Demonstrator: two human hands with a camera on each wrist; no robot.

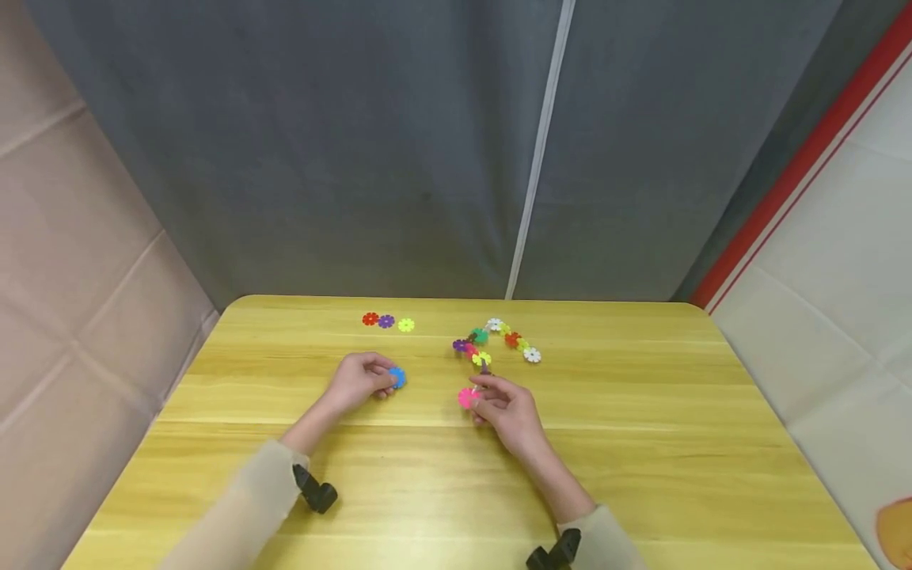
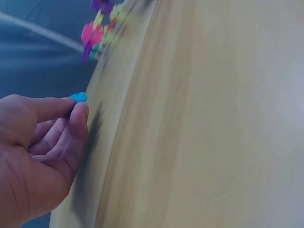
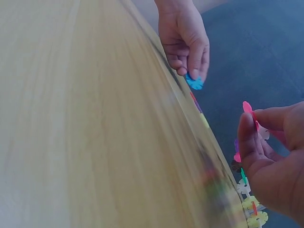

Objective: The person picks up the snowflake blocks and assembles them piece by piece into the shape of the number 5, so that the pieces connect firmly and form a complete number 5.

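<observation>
**Two hands, each with one flower disc, on the yellow worktop**

From the head view I see my left hand [image 1: 359,380] resting on the worktop [image 1: 641,443], and its fingers [image 2: 78,118] pinch a blue disc [image 1: 397,378] at the tips. The disc is at about 3 o'clock from this hand, low against the wood. My right hand [image 1: 507,412] has its fingers [image 3: 247,137] curled around a pink disc [image 1: 468,397], which stands on edge at about 9 o'clock from the hand. The two hands are near each other but apart.

Just beyond the pink disc, at 12 o'clock from the right hand, lies a chain of joined discs [image 1: 499,340] in many colours, bent like an arch. I cannot tell if the pink disc touches its near end. At 12 o'clock from the left hand, close to the far edge, three loose discs lie in a row: a red disc [image 1: 370,319], a purple disc [image 1: 386,321] and a yellow disc [image 1: 406,324]. The first two are touching.
</observation>
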